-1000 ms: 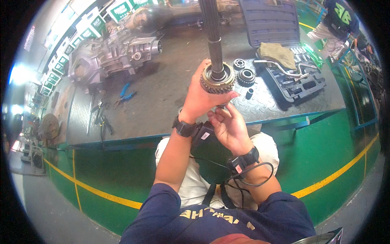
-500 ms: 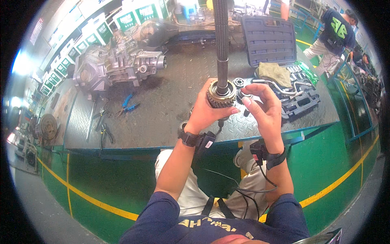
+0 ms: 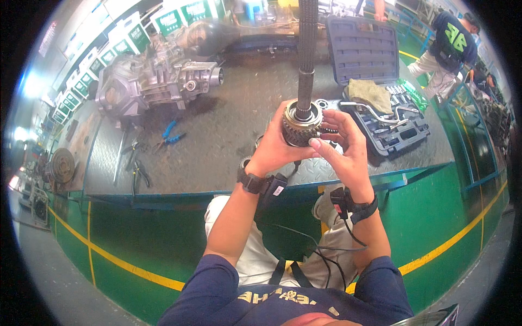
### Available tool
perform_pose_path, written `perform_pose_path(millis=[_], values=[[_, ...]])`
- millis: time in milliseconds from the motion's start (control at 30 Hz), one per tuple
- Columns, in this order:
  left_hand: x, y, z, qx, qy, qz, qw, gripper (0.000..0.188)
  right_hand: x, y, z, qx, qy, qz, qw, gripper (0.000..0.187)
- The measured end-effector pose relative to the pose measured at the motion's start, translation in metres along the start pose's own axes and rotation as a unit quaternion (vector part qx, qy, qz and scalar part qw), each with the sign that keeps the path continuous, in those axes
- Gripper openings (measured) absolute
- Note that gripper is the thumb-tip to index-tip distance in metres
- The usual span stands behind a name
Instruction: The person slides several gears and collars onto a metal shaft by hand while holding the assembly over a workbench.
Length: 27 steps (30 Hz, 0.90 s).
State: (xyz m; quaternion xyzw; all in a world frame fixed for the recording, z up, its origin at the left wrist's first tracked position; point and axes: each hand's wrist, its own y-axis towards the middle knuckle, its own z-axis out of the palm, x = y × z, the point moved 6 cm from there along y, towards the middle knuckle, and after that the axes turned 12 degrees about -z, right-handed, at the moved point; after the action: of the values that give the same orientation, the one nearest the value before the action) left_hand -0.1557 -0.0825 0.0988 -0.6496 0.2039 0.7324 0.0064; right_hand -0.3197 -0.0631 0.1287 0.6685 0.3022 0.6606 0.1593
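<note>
A long splined metal shaft stands upright over the bench, its top running out of view. Around its lower part sits a toothed gear with a shiny ring on top. My left hand is wrapped round the gear from the left, thumb across the front. From the right, the curved fingers and thumb of my right hand close on the gear's side. Behind these fingers, smaller dark toothed parts are mostly hidden. A small bearing ring lies just beyond the gear.
On the metal bench are a gearbox housing, blue-handled pliers, darker pliers and an open socket set case with a cloth. Another person stands at the right, beyond the bench.
My right hand has moved left, from a pinch beside the gear to contact with its side. The shaft's upper part has shifted slightly right, while my left hand keeps its grip.
</note>
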Motion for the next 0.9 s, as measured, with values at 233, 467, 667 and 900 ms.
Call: perform_pose_path(millis=[233, 467, 667, 900], values=[[0.002, -0.002, -0.001, -0.024, 0.002, -0.014, 1.000, 0.090, -0.005, -0.006, 0.001, 0.006, -0.006, 0.003, 1.000, 0.064], [-0.001, -0.005, 0.001, -0.022, 0.022, -0.005, 1.000, 0.094, -0.007, -0.010, 0.000, 0.004, -0.022, -0.010, 1.000, 0.064], [0.004, -0.006, -0.002, -0.030, 0.009, -0.002, 1.000, 0.099, -0.010, -0.010, 0.004, 0.003, -0.032, -0.012, 0.999, 0.068], [0.001, -0.005, 0.000, -0.030, 0.004, 0.001, 1.000, 0.113, 0.019, 0.014, 0.014, -0.007, -0.132, -0.108, 0.985, 0.080]])
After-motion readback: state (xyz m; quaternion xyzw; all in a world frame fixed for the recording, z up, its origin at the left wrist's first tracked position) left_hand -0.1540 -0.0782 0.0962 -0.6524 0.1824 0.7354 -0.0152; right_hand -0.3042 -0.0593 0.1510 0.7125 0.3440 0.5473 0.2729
